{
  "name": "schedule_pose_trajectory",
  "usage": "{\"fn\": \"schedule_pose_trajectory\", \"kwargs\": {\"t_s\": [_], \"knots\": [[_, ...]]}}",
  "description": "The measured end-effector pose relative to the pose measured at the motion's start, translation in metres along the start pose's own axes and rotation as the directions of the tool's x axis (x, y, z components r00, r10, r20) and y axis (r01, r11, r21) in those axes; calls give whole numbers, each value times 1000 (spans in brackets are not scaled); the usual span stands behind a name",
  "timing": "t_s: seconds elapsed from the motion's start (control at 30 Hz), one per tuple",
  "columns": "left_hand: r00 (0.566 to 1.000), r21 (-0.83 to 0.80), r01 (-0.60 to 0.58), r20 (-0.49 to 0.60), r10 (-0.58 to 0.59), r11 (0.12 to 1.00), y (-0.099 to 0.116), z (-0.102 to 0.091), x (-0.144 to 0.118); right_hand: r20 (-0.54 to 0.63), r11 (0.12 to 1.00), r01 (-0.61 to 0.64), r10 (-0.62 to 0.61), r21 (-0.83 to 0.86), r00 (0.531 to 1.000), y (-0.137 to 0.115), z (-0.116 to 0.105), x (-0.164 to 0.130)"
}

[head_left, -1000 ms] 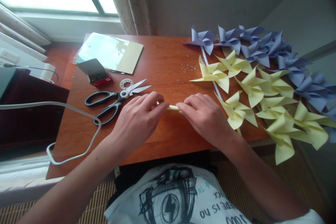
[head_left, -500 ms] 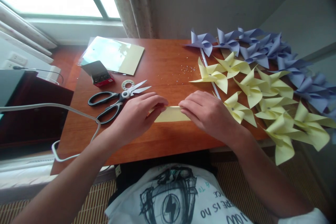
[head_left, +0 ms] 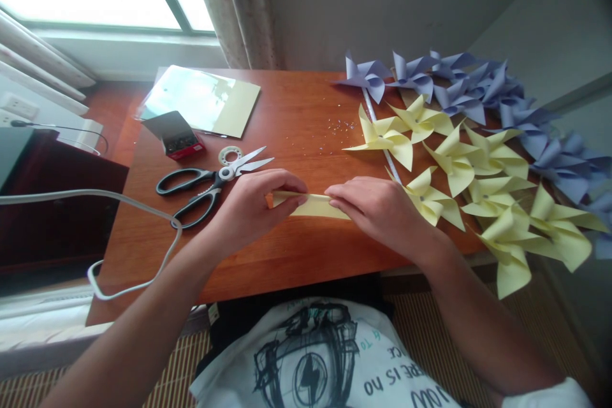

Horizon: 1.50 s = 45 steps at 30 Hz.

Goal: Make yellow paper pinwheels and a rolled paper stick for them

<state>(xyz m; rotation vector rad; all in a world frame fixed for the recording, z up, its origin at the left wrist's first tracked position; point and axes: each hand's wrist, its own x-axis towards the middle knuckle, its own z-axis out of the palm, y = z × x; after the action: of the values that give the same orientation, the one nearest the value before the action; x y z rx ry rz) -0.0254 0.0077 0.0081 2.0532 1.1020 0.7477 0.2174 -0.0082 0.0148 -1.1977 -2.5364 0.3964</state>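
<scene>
Between my hands, over the front part of the table, is a strip of yellow paper (head_left: pixel 318 206) with its far edge rolled or folded over. My left hand (head_left: pixel 261 204) pinches its left end, thumb on the near side and fingers over the top. At the other end my right hand (head_left: pixel 377 207) grips the paper with bent fingers, covering that part. Open scissors (head_left: pixel 222 175) with black handles lie just beyond my left hand. A yellow paper pinwheel (head_left: pixel 428 199) sits right of my right hand.
Several yellow pinwheels (head_left: pixel 454 159) and purple pinwheels (head_left: pixel 461 97) crowd the right side. A tape roll (head_left: pixel 230 155), an open small box (head_left: pixel 179 143) and a pack of yellow paper (head_left: pixel 243 108) lie left. Paper bits dot the wooden table (head_left: pixel 296 102). A white cable (head_left: pixel 174 239) crosses the left edge.
My left thumb and fingers have shifted on the paper, and more of its left end shows above the thumb. The right hand still holds its end. The view has moved slightly.
</scene>
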Motion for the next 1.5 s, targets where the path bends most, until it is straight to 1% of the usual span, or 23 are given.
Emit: {"fn": "schedule_pose_trajectory", "kwargs": {"t_s": [0.17, 0.23, 0.33, 0.5, 0.6, 0.73, 0.97, 1.1, 1.17, 1.37, 1.5], "knots": [[998, -43, 34, -55, -36, 998, -4, 3, -2, 56, 998, 5, -9, 57, 998, 0, 3, -4], [997, -67, 49, -50, -53, 997, -6, 4, -3, 66, 998, 11, -14, 56, 998, -2, 4, -4], [997, -96, 67, -22, -69, 993, -7, 5, -3, 46, 1000, 17, -18, 25, 999, -5, 4, -4], [996, -115, 82, -22, -85, 990, -5, 3, -3, -25, 1000, 2, -2, 8, 1000, -7, 5, -4], [997, -80, 67, -33, -70, 995, -5, 3, -3, -48, 1000, -4, 5, 12, 999, -6, 5, -5], [999, -52, 17, -33, -18, 998, -8, 3, -2, -33, 1000, -13, 13, -6, 999, -5, 3, -6], [999, -22, -35, 16, 35, 999, -9, 3, -2, 58, 999, 42, -40, -34, 997, -3, 0, -8], [998, -35, -55, 28, 56, 998, -9, 1, -3, 107, 999, 25, -22, -27, 994, -5, 1, -9], [998, -40, -59, 33, 60, 997, -9, 0, -3, 105, 1000, 14, -12, -11, 994, -7, 1, -8], [997, -26, -75, 30, 76, 997, -9, 1, -2, 37, 1000, 17, -16, -24, 999, -8, 4, -8], [996, -24, -73, 39, 74, 997, -9, 2, -4, 34, 999, 10, -9, -35, 999, -6, 5, -10]]}}
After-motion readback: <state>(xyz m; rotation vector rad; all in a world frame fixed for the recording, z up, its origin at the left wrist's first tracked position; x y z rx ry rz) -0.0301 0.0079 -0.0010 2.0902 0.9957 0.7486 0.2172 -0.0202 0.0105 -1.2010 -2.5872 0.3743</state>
